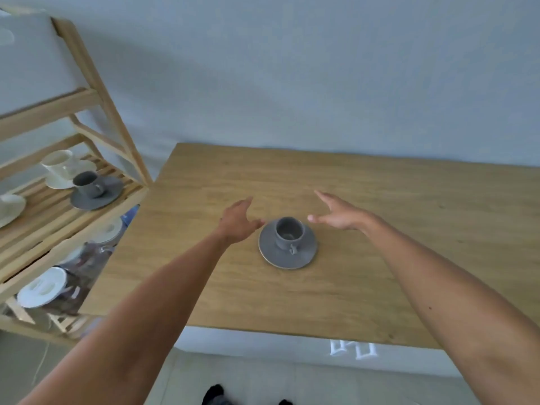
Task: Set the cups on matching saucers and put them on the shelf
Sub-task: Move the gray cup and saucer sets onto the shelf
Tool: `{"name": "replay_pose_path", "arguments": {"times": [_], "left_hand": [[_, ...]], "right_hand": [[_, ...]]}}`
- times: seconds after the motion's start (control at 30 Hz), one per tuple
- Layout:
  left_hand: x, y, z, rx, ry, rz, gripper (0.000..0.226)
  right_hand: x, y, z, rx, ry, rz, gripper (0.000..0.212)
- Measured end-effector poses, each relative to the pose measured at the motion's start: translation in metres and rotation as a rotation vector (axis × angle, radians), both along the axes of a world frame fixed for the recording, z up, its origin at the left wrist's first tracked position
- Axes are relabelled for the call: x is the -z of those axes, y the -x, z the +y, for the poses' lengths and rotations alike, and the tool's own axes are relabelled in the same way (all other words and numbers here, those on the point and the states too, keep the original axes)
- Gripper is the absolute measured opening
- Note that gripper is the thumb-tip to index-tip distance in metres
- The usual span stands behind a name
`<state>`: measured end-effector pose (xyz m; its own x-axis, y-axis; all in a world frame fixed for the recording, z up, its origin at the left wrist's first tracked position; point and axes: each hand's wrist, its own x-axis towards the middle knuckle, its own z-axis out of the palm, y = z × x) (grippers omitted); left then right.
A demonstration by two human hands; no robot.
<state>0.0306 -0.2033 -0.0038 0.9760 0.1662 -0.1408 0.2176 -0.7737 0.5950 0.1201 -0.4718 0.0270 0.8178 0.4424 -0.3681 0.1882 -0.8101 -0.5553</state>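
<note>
A grey cup [289, 231] sits on its grey saucer [287, 246] mid-counter [380, 229]. The left hand [238, 222] and right hand [339, 216] flank it, fingers spread wide, holding nothing. Lifted by the saucer rim alone, I reckon the loose cup could slide or tip on the way to the shelf [58, 217], where another grey set [95, 188] crowds the slats.

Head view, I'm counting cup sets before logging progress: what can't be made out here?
- Cream cup set on the shelf: cut by the left edge.
- Lower tier items: blurred and behind the slats, so no count.
- Inside of the grey cup on the table: too small to judge.
</note>
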Motion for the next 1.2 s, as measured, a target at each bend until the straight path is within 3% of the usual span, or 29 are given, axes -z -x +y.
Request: {"name": "replay_pose_path", "arguments": {"times": [0.3, 0.5, 0.77, 1.2], "left_hand": [[0.034, 0.012, -0.022, 0.049, -0.057, 0.139, 0.080], [0.040, 0.024, -0.028, 0.050, 0.009, 0.148, 0.078], [0.038, 0.028, -0.038, 0.060, 0.086, 0.101, 0.068], [0.038, 0.034, -0.029, -0.080, 0.374, 0.045, 0.062]], "right_hand": [[0.043, 0.029, -0.018, 0.065, 0.106, 0.031, 0.091], [0.060, 0.038, -0.010, 0.078, 0.074, 0.009, 0.088], [0.071, 0.045, -0.002, 0.076, -0.077, -0.002, 0.070], [0.069, 0.042, 0.012, 0.209, -0.226, 0.123, 0.083]]}}
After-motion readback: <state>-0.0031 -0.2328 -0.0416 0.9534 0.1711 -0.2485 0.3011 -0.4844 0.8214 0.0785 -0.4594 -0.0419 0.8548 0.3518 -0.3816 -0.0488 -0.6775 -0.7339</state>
